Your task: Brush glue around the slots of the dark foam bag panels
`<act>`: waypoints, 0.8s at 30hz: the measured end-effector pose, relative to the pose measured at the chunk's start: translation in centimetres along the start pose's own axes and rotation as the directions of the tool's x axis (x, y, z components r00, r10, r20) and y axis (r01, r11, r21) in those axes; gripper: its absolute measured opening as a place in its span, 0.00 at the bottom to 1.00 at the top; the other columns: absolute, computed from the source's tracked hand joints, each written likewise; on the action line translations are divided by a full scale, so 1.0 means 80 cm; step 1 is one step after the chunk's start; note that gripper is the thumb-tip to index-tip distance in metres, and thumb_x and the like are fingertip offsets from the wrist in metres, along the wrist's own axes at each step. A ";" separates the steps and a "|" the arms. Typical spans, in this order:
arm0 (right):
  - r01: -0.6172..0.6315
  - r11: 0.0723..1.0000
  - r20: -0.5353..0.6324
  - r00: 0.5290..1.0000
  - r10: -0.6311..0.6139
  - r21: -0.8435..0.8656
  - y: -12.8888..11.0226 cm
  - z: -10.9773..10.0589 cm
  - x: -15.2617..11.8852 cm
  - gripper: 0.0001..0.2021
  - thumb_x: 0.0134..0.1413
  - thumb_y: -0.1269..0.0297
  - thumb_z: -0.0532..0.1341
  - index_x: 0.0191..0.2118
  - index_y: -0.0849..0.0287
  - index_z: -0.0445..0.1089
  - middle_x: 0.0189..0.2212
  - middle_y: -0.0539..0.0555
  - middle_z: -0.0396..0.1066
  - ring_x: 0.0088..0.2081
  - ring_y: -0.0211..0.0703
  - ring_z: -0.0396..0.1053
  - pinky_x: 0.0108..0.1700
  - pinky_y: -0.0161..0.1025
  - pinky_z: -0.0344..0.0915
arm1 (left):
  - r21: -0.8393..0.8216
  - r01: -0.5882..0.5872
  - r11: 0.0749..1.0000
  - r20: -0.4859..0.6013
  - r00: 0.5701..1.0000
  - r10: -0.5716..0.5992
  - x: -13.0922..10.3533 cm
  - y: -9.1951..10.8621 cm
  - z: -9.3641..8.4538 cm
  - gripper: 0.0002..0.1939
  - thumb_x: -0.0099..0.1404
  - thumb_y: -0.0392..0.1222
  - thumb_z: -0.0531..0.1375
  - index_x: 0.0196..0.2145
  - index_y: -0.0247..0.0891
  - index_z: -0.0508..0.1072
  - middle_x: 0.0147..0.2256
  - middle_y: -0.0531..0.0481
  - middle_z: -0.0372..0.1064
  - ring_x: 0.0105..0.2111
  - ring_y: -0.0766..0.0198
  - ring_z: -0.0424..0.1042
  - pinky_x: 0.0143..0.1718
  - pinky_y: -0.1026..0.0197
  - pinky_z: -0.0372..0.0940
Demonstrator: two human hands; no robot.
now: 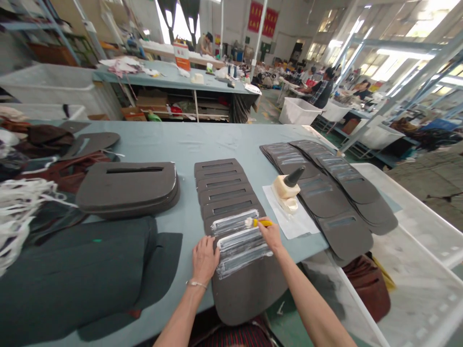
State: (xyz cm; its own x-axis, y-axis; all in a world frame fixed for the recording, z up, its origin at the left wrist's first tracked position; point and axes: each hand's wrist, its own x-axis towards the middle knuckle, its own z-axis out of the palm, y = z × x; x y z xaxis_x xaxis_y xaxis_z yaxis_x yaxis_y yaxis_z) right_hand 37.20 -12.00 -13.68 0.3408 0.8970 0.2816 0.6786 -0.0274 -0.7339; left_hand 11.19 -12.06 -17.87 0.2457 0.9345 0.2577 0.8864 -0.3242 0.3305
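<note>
My right hand (271, 235) is closed round a yellow-handled brush (263, 223). White paste coats its bristles, which touch a slotted panel near the slot's edge. Under both hands lies an overlapping row of dark grey panels (249, 294), each with a narrow rectangular slot. White, glue-like streaks surround the slots of the nearest ones. My left hand (205, 258), a bracelet at its wrist, rests with fingers laid on the row's left edge, holding nothing. To the right, a cream bottle with a black cone nozzle (288, 185) stands on a white sheet (300, 224).
Stacked grey panels (126, 188) lie left of the row, beside a dark green bundle (83, 274) and white straps (25, 212). More slotted panels (325, 193) overlap at the right. White bins (415, 289) adjoin the table's right edge. People work in the background.
</note>
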 end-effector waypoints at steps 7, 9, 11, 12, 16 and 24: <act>0.063 0.989 -0.038 0.998 -0.058 0.132 -0.037 0.011 0.015 0.10 0.52 0.59 0.57 0.33 0.57 0.73 0.30 0.53 0.73 0.32 0.43 0.69 0.38 0.37 0.64 | -0.017 0.020 1.000 -0.012 1.000 -0.020 0.000 0.003 0.000 0.15 0.63 0.39 0.52 0.48 0.40 0.65 0.49 0.43 0.64 0.51 0.55 0.62 0.52 0.51 0.57; 0.137 0.963 0.048 0.987 -0.152 0.230 -0.073 0.048 0.006 0.09 0.51 0.60 0.58 0.30 0.57 0.73 0.31 0.53 0.73 0.35 0.43 0.69 0.41 0.37 0.64 | -0.020 0.029 0.999 -0.020 0.999 -0.029 0.000 0.003 0.000 0.15 0.63 0.39 0.52 0.48 0.40 0.65 0.49 0.43 0.64 0.51 0.55 0.62 0.52 0.51 0.57; 0.158 0.939 0.132 0.969 -0.207 0.306 -0.095 0.079 0.001 0.08 0.51 0.62 0.59 0.31 0.57 0.74 0.31 0.52 0.73 0.35 0.42 0.69 0.41 0.36 0.64 | -0.020 0.035 0.999 -0.024 0.999 -0.035 0.001 0.003 0.000 0.15 0.63 0.39 0.51 0.48 0.40 0.65 0.49 0.43 0.64 0.52 0.55 0.62 0.52 0.51 0.57; 0.148 0.934 0.166 0.963 -0.211 0.326 -0.099 0.090 0.001 0.08 0.51 0.63 0.58 0.32 0.56 0.74 0.31 0.52 0.73 0.35 0.41 0.69 0.41 0.36 0.64 | -0.020 0.035 0.999 -0.023 0.999 -0.035 0.001 0.003 0.000 0.15 0.63 0.39 0.51 0.48 0.40 0.65 0.50 0.43 0.64 0.52 0.55 0.62 0.52 0.51 0.57; 0.030 0.983 0.109 0.993 -0.050 0.180 -0.090 0.096 0.013 0.08 0.49 0.65 0.55 0.31 0.57 0.73 0.27 0.50 0.73 0.29 0.40 0.68 0.33 0.34 0.63 | -0.017 0.026 1.000 -0.016 1.000 -0.026 0.000 0.003 -0.001 0.15 0.63 0.39 0.52 0.48 0.40 0.65 0.50 0.43 0.64 0.52 0.55 0.62 0.53 0.50 0.56; 0.096 0.993 0.023 0.995 -0.095 -0.075 -0.024 0.020 0.040 0.09 0.49 0.65 0.54 0.29 0.56 0.72 0.27 0.51 0.73 0.29 0.41 0.68 0.33 0.34 0.60 | -0.016 0.007 1.000 -0.027 1.000 -0.008 0.000 -0.002 0.005 0.15 0.64 0.40 0.51 0.48 0.40 0.66 0.50 0.42 0.65 0.52 0.54 0.62 0.51 0.50 0.58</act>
State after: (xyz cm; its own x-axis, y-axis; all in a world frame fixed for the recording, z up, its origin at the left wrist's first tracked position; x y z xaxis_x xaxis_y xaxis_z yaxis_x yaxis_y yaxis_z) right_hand 35.95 -8.40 -12.35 0.2599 0.9054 0.3358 0.7551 0.0263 -0.6551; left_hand 11.23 -11.98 -18.25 0.2281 0.9326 0.2798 0.8820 -0.3196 0.3464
